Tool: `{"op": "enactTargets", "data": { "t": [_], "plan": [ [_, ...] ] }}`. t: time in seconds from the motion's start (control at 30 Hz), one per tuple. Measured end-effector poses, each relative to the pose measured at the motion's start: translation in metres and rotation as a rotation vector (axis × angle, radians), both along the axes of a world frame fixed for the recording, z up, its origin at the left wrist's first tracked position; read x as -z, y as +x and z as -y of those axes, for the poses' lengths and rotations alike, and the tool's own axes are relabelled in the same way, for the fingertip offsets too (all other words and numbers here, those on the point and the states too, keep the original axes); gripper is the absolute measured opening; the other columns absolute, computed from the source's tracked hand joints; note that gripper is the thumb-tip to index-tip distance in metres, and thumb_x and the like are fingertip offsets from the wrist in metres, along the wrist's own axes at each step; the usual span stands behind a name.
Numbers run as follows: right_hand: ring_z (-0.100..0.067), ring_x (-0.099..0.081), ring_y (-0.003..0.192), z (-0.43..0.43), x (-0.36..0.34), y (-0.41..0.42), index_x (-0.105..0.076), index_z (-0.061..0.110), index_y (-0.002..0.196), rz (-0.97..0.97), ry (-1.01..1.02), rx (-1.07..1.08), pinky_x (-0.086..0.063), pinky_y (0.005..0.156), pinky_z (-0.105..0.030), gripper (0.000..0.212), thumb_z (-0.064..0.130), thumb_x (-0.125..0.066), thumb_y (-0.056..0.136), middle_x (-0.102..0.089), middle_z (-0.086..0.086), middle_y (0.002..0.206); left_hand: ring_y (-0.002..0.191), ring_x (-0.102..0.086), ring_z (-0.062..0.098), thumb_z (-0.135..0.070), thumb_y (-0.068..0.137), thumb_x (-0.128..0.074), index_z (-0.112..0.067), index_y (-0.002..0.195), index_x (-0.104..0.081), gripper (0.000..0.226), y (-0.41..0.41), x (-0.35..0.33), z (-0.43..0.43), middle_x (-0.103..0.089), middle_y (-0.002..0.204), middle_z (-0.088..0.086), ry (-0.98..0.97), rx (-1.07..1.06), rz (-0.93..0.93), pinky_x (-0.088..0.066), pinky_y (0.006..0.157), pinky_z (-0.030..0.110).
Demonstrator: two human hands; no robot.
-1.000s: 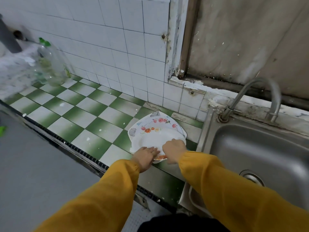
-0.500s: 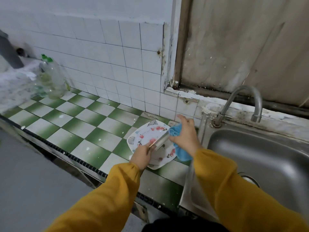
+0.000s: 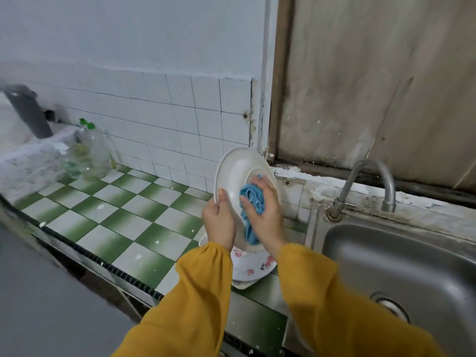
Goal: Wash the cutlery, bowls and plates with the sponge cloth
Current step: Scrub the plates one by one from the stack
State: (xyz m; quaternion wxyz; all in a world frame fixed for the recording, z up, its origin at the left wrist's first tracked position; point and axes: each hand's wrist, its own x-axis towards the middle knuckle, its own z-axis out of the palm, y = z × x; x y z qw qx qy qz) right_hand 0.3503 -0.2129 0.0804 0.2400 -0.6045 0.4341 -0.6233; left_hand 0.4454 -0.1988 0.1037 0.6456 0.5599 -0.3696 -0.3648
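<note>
A plate (image 3: 235, 173), raised off the counter-edge stack (image 3: 255, 266) and gripped by the left hand (image 3: 219, 222), is now being wiped with the sponge cloth (image 3: 252, 199) clutched by the right hand (image 3: 266, 217).

— What colour is the cloth (image 3: 253, 199)?
— Blue, against a plain white plate (image 3: 235, 173). The near plate (image 3: 257, 265) is white with pink flowers.
— And the counter (image 3: 123, 215)?
— Green-and-white checks. The sleeves (image 3: 203, 292) are mustard yellow, the far wall tiles (image 3: 180, 112) white.

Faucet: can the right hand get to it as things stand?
Probably yes: nothing stands between the right hand and the faucet. But that hand is busy, pressing the blue cloth against the white plate that the left hand holds up.
</note>
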Motion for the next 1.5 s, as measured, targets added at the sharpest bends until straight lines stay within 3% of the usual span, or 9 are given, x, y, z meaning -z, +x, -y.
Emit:
{"op": "enactTargets", "data": {
  "t": [0.23,0.4,0.47,0.6,0.73,0.87,1.03,1.23,1.5],
  "plan": [
    [-0.021,-0.059,0.113,0.04,-0.055,-0.018,-0.051,0.019,0.134,0.466,0.197,0.32,-0.049,0.097,-0.041,0.035,0.031,-0.048,0.102,-0.06,-0.005,0.124,0.059,-0.059,0.02,-0.043,0.1,-0.043,0.001,0.073,-0.062,0.055,0.015,-0.025,-0.025,-0.063,0.065,0.009,-0.128,0.174,0.074,-0.049,0.058,0.033],
    [-0.013,-0.043,0.136,0.004,-0.059,0.021,-0.042,0.027,0.135,-0.213,-0.406,-0.109,-0.028,0.117,-0.043,0.038,0.034,-0.047,0.098,-0.05,0.003,0.14,0.061,-0.041,0.018,-0.057,0.094,-0.041,0.01,0.071,-0.052,0.071,0.02,-0.041,-0.023,-0.045,0.065,0.012,-0.237,0.079,0.098,-0.034,0.057,0.034],
    [-0.014,-0.048,0.132,0.011,-0.07,0.016,-0.045,0.026,0.125,-0.219,-0.472,-0.101,-0.026,0.117,-0.049,0.031,0.036,-0.051,0.096,-0.054,0.005,0.136,0.059,-0.036,0.017,-0.057,0.093,-0.042,0.003,0.063,-0.045,0.068,0.027,-0.049,-0.025,-0.04,0.062,0.008,-0.278,0.071,0.094,-0.029,0.055,0.032],
    [-0.017,-0.054,0.08,0.042,-0.123,-0.006,-0.046,0.028,0.08,0.337,-0.057,0.292,-0.047,0.075,-0.041,0.021,0.036,-0.061,0.092,-0.056,-0.01,0.095,0.047,-0.031,0.009,-0.052,0.096,-0.041,-0.011,0.057,-0.038,0.056,0.027,-0.064,-0.034,-0.034,0.051,-0.001,-0.336,0.099,0.174,-0.024,0.047,0.025],
    [-0.015,-0.053,0.078,0.032,-0.138,0.012,-0.058,0.014,0.085,0.125,-0.242,0.238,-0.044,0.071,-0.027,0.027,0.041,-0.058,0.091,-0.056,-0.01,0.091,0.043,-0.027,0.004,-0.046,0.097,-0.037,-0.021,0.053,-0.026,0.052,0.025,-0.074,-0.033,-0.028,0.042,-0.012,-0.394,0.064,0.311,-0.019,0.044,0.017],
    [-0.02,-0.058,0.099,0.015,-0.121,0.019,-0.067,0.001,0.1,-0.212,-0.537,0.034,-0.047,0.089,-0.024,0.033,0.031,-0.061,0.09,-0.061,-0.013,0.104,0.047,-0.034,0.004,-0.048,0.092,-0.034,-0.016,0.054,-0.037,0.05,0.026,-0.078,-0.031,-0.038,0.047,-0.009,-0.365,0.099,0.138,-0.027,0.047,0.022],
    [-0.001,-0.053,0.077,0.036,-0.14,0.003,-0.06,0.015,0.085,0.242,-0.079,0.246,-0.042,0.072,-0.023,0.014,0.025,-0.065,0.092,-0.054,-0.001,0.093,0.051,-0.03,0.015,-0.048,0.094,-0.035,-0.009,0.055,-0.033,0.055,0.019,-0.072,-0.035,-0.032,0.052,0.005,-0.313,0.104,0.129,-0.022,0.053,0.029],
    [-0.024,-0.054,0.124,-0.002,-0.097,0.042,-0.071,0.006,0.098,-0.422,-0.598,0.043,-0.033,0.113,-0.038,0.026,0.026,-0.062,0.085,-0.068,-0.008,0.11,0.06,-0.054,0.014,-0.032,0.104,-0.04,-0.014,0.063,-0.067,0.052,0.025,-0.07,-0.015,-0.061,0.063,0.003,-0.331,0.071,-0.191,-0.046,0.056,0.025],
    [-0.032,-0.047,0.131,0.004,-0.044,0.014,-0.073,0.012,0.087,-0.696,-0.883,-0.18,-0.033,0.112,-0.049,0.014,0.023,-0.073,0.079,-0.066,-0.007,0.118,0.061,-0.065,0.019,-0.039,0.103,-0.037,-0.007,0.079,-0.061,0.046,0.033,-0.052,-0.02,-0.069,0.068,0.006,-0.199,0.01,-0.395,-0.054,0.054,0.024]
  ]
}}
